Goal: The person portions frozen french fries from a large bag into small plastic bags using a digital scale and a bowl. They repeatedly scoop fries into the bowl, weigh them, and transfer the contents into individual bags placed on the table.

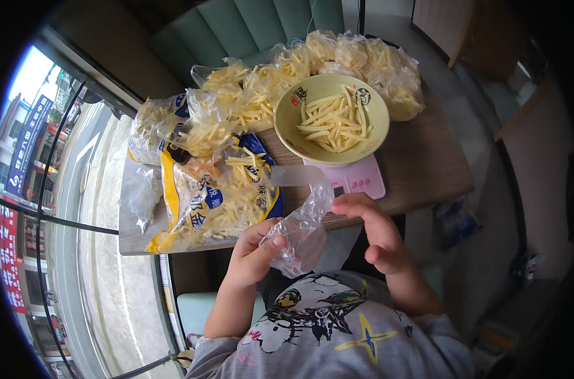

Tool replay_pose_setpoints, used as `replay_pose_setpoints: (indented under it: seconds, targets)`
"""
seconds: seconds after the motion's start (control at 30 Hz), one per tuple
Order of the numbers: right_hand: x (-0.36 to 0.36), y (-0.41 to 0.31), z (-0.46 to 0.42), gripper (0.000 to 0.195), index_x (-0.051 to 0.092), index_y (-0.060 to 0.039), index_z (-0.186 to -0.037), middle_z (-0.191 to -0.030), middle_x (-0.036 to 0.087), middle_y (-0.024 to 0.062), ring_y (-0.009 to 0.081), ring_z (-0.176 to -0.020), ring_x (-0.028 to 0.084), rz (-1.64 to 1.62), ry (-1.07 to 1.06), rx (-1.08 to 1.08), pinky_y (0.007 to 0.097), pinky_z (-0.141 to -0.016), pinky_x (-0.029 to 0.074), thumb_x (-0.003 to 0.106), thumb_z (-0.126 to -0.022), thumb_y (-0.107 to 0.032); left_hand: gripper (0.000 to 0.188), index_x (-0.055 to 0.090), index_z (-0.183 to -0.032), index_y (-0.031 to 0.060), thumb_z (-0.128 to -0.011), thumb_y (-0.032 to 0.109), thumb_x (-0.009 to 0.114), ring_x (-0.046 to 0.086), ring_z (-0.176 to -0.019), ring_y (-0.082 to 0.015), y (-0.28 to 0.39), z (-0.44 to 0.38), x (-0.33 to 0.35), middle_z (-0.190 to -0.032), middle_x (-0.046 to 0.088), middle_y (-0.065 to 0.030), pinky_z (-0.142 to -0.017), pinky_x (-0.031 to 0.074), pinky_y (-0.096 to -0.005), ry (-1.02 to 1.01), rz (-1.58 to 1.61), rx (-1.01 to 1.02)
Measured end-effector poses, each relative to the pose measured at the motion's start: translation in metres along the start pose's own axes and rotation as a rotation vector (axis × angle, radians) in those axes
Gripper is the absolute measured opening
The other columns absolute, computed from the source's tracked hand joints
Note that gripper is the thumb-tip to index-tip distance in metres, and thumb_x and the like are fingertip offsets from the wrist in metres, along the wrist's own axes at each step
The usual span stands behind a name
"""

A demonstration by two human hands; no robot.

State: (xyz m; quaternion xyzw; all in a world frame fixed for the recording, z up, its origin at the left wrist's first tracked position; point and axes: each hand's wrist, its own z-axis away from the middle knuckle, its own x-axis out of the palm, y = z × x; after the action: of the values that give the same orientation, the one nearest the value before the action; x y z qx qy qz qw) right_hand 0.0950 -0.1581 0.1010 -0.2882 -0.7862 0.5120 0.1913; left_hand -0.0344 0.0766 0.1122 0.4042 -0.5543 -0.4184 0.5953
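My left hand (258, 251) grips a clear plastic bag (303, 237) above my lap, in front of the table edge. My right hand (377, 232) is beside the bag's upper right side, thumb and fingers apart; whether a fingertip touches the film I cannot tell. Past the hands, a pale green bowl (287, 113) of cut potato fries (337, 123) rests on a pink kitchen scale (367, 177). To the left lies a large printed bag of fries (182, 199), blue, yellow and clear, with loose fries on top of it.
Several clear bags packed with fries (396, 80) line the far side of the wooden table (429, 156). Crumpled clear plastic bags (142, 199) lie at the left end. A green padded bench (239, 28) stands behind, a window is at left, and a blue package (455, 222) is below the right edge.
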Motion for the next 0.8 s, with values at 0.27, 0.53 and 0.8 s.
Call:
replay_pose_setpoints:
  seconds: [0.27, 0.53, 0.8]
  targets:
    - [0.015, 0.011, 0.013, 0.083, 0.032, -0.003, -0.154, -0.123, 0.061, 0.0085, 0.014, -0.116, 0.054, -0.434, 0.003, 0.299, 0.0327, -0.102, 0.042, 0.08, -0.086, -0.014, 0.047, 0.067, -0.109, -0.0107, -0.106, 0.033, 0.048, 0.069, -0.083, -0.0237, -0.006, -0.004, 0.022, -0.096, 0.071, -0.0176, -0.077, 0.053, -0.0307, -0.122, 0.308, -0.122]
    - [0.007, 0.019, 0.024, 0.065, 0.046, -0.0014, -0.144, -0.111, 0.066, 0.0071, 0.0099, -0.093, 0.062, -0.116, 0.251, 0.085, 0.0271, -0.085, 0.051, 0.07, -0.085, 0.005, 0.114, 0.036, -0.149, -0.004, -0.065, 0.049, 0.09, 0.045, -0.135, -0.0409, -0.013, -0.011, 0.051, -0.142, 0.048, -0.0247, -0.112, 0.037, -0.0457, 0.13, -1.234, 0.341]
    - [-0.005, 0.002, 0.033, 0.05, 0.058, -0.0026, -0.132, -0.098, 0.064, 0.0064, 0.0103, -0.084, 0.062, 0.09, 0.108, 0.095, 0.0267, -0.078, 0.053, 0.065, -0.085, 0.01, 0.022, 0.073, -0.097, -0.0041, -0.098, 0.009, 0.055, 0.068, -0.082, -0.0184, -0.023, -0.01, 0.037, -0.086, 0.073, -0.0128, -0.078, 0.052, -0.0308, 0.159, -0.151, -0.1]
